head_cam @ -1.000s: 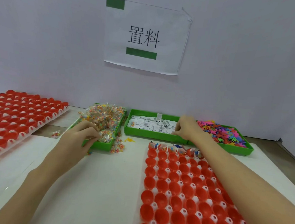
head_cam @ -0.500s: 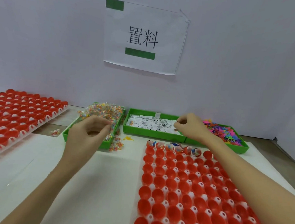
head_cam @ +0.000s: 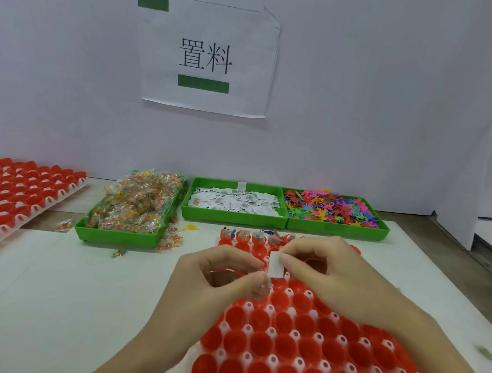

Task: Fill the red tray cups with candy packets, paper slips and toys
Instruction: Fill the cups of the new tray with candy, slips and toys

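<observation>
Red plastic tray cups (head_cam: 299,352) are sitting in rows in a moulded sheet on the white bench (head_cam: 53,303), in the near right part of the head view. Cups in the far row (head_cam: 252,236) are holding small packets and bits of colour; the nearer cups are showing bare red insides.

Above the far half of that tray, the two hands are meeting. The left hand (head_cam: 211,275) is curling its fingers, its grip pinching a small clear candy packet (head_cam: 264,279) with a thin red edge between thumb and forefinger. The right hand (head_cam: 329,269) is pinching a small white paper slip (head_cam: 276,264) narrowly between thumb and fingertip, holding it upright just beside the left fingertips.

Behind the tray, three green plastic bins are standing in a line against the pale wall. The left green bin (head_cam: 117,235) is holding a heap of clear candy packets with coloured sweets, and a few loose packets (head_cam: 170,239) are lying on the bench beside it. The middle green bin (head_cam: 233,217) is holding white printed paper slips. The right green bin (head_cam: 338,228) is holding a pile of small flat plastic toys in pink, orange, blue and green.

A second red cup tray (head_cam: 11,197) is lying at the far left of the bench. A white paper sign (head_cam: 208,54) with two black characters and green tape is hanging on the wall above the bins.
</observation>
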`<state>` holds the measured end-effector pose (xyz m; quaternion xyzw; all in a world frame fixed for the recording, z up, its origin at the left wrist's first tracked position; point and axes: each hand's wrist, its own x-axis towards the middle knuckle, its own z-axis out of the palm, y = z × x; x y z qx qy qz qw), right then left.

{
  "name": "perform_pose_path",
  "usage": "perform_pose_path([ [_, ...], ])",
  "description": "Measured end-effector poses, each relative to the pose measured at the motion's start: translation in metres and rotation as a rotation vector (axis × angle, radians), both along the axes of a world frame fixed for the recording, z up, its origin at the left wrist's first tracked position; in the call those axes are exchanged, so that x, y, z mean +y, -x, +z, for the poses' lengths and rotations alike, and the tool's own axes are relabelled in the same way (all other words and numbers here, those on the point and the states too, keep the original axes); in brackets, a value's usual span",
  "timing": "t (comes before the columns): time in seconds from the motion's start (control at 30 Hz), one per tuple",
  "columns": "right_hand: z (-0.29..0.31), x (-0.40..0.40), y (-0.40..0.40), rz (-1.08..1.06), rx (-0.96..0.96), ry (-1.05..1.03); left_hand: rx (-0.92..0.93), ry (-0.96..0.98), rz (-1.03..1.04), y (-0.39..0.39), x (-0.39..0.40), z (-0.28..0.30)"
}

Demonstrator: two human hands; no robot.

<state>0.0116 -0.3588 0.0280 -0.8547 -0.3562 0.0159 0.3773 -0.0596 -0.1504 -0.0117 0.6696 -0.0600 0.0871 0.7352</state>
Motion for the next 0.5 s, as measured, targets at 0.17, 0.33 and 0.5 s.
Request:
perform_pose_path([
  [0.17,-0.004,-0.004,0.015,-0.006,-0.11,0.111,-0.019,-0.157,0.019,0.006,-0.007,-0.002],
  [0.33,-0.01,-0.009,0.026,-0.022,-0.098,0.101,-0.003,-0.192,0.033,0.004,-0.01,-0.003],
  [0.5,-0.008,-0.007,0.03,-0.003,0.024,0.032,0.024,-0.118,0.05,0.005,-0.014,-0.004],
])
